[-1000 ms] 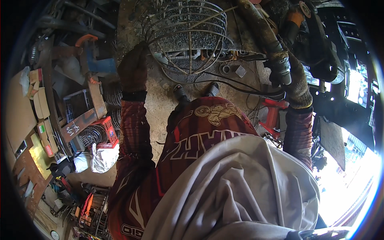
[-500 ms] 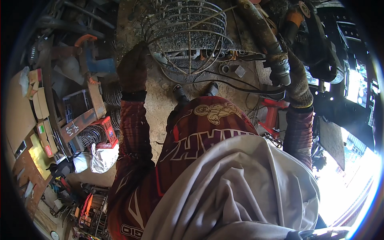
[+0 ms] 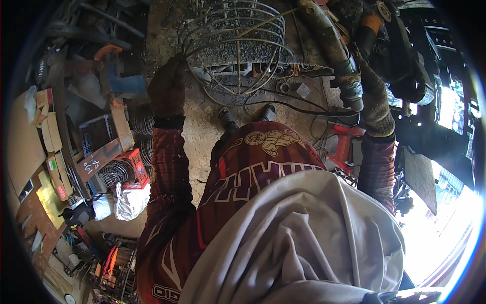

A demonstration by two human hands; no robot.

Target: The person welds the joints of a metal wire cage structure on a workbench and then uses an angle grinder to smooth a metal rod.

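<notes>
A cage of bent metal rods [image 3: 239, 61], with curved rings and ribs, rests at the front of a dark, grimy workbench [image 3: 164, 25]. My left hand [image 3: 169, 86], in a dark glove, is closed on the cage's left rim. To the right, a worn metal pipe [image 3: 334, 45] slants down toward me, its lower end past the bench edge. My right hand [image 3: 377, 99], in a dirty knitted glove, lies right beside that pipe. Its fingers point away from me and are mostly hidden, so their grip does not show. A thin rod [image 3: 268, 23] runs across the cage toward the pipe.
An orange and black power tool [image 3: 372, 25] lies beyond my right hand. On the left are a shelf with cardboard boxes [image 3: 54, 131], a red crate [image 3: 137, 167] and coiled wire rings [image 3: 115, 173]. A black cable [image 3: 304, 105] loops over the floor near a red metal stand [image 3: 346, 147].
The pipe has shifted slightly to the left, its lower end a little lower. The cage has moved very slightly left. My left hand keeps its grip and both arms are almost still.
</notes>
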